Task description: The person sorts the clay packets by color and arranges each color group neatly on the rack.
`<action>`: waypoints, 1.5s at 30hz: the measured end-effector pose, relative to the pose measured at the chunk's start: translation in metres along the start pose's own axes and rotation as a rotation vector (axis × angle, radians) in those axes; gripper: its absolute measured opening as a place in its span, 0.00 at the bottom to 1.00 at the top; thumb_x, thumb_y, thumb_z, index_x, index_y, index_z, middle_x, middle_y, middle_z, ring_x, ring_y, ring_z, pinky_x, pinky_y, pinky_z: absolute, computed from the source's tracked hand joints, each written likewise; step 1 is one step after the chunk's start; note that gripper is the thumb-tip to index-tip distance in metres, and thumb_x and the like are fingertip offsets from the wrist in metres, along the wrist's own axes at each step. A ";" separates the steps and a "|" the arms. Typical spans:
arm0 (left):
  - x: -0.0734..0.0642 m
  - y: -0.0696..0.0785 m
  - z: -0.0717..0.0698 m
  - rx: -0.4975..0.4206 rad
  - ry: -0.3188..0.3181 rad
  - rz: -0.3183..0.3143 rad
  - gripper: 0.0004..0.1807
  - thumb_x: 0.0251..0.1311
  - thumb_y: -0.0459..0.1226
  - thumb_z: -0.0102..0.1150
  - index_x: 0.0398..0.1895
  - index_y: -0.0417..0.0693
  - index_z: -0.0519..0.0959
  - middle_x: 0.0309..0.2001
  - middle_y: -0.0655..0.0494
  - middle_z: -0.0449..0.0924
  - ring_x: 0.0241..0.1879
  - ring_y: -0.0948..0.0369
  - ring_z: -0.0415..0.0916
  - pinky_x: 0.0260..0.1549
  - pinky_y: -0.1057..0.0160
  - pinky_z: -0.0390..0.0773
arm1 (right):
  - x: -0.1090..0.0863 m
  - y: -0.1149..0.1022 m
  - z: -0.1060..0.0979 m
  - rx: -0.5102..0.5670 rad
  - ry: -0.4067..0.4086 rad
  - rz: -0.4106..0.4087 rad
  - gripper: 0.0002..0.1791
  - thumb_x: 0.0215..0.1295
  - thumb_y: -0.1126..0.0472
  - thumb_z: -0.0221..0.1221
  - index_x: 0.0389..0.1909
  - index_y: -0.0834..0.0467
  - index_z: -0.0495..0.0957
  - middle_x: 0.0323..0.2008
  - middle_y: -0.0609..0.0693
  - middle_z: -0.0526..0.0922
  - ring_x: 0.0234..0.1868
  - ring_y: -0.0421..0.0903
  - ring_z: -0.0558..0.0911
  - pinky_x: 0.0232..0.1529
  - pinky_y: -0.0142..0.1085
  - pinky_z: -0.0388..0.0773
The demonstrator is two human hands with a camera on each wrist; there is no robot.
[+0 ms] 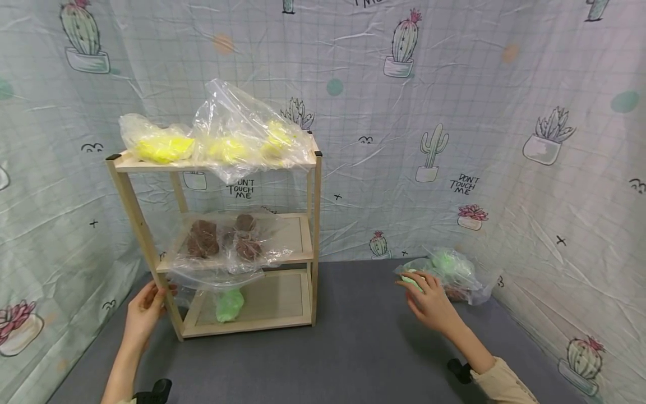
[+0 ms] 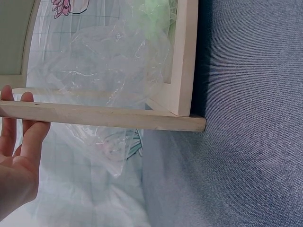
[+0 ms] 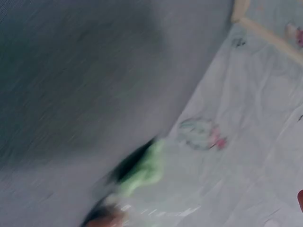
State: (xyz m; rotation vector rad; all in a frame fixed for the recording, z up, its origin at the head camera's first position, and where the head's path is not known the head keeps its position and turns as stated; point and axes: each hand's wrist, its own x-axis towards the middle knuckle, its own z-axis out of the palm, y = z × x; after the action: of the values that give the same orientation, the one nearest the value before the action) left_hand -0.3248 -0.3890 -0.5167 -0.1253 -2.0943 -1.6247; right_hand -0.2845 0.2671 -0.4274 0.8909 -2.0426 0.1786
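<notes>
My left hand grips the front left post of a three-tier wooden shelf. In the left wrist view its fingers wrap behind the post, tips showing past it. My right hand hovers at the back right by clear plastic bags with light green contents, thumb apart from its fingers. A bit of green shows just behind those fingers; contact cannot be made out. Blurred in the right wrist view is a green bagged lump, with one fingertip at the right edge.
Bags with yellow contents lie on the top tier. Bagged brown lumps occupy the middle tier, and a bagged green lump sits on the bottom one. A patterned plastic curtain surrounds the grey table.
</notes>
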 end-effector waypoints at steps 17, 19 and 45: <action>-0.045 0.146 0.027 -0.156 -0.051 -0.001 0.14 0.64 0.36 0.42 0.49 0.64 0.69 0.36 0.80 0.76 0.37 0.82 0.73 0.28 0.81 0.71 | -0.051 0.074 0.005 -0.176 -0.054 0.202 0.24 0.68 0.49 0.39 0.50 0.63 0.72 0.50 0.63 0.72 0.47 0.61 0.67 0.37 0.54 0.59; -0.045 0.146 0.027 -0.181 -0.053 0.011 0.14 0.64 0.36 0.42 0.49 0.63 0.70 0.36 0.79 0.77 0.37 0.82 0.73 0.29 0.81 0.72 | -0.053 0.078 0.008 -0.180 -0.088 0.215 0.22 0.66 0.51 0.44 0.51 0.63 0.70 0.52 0.63 0.70 0.49 0.60 0.66 0.39 0.55 0.58; -0.039 0.130 0.024 -0.201 -0.058 0.045 0.16 0.63 0.40 0.45 0.54 0.55 0.69 0.37 0.74 0.78 0.38 0.78 0.74 0.30 0.80 0.72 | -0.057 0.092 0.035 -0.185 -0.542 0.361 0.49 0.38 0.40 0.67 0.62 0.50 0.55 0.59 0.66 0.62 0.55 0.65 0.64 0.48 0.62 0.55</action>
State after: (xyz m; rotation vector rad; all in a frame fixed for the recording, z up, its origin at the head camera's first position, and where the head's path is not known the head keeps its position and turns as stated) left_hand -0.2514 -0.3202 -0.4221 -0.2878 -1.9506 -1.8214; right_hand -0.3476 0.3495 -0.4741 0.4773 -2.6668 -0.0680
